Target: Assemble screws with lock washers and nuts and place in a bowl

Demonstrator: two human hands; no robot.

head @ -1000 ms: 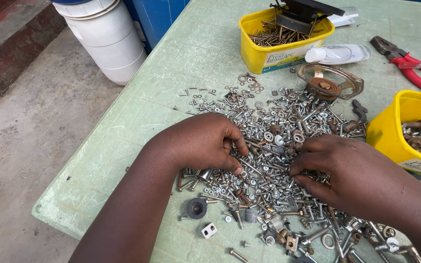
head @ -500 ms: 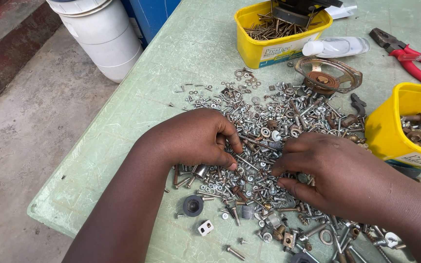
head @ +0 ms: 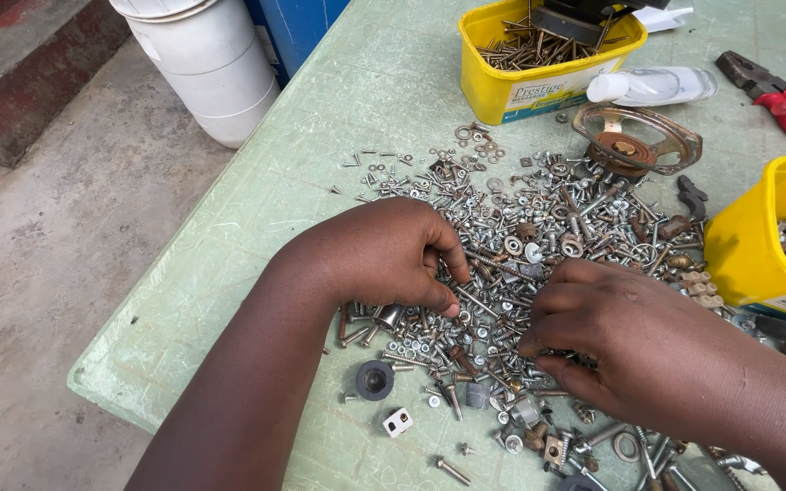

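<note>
Screws and nuts lie heaped under left hand and right hand, fingers curled, pinching unclear

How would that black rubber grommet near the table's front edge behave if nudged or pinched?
The black rubber grommet lies flat, hole up, so a nudge would probably slide it rather than roll it. It looks like soft rubber, so likely light and slightly squashy, grippy rather than slippery. It sits apart from the pile of screws, below the left hand, so pinching it should be easy.
</note>
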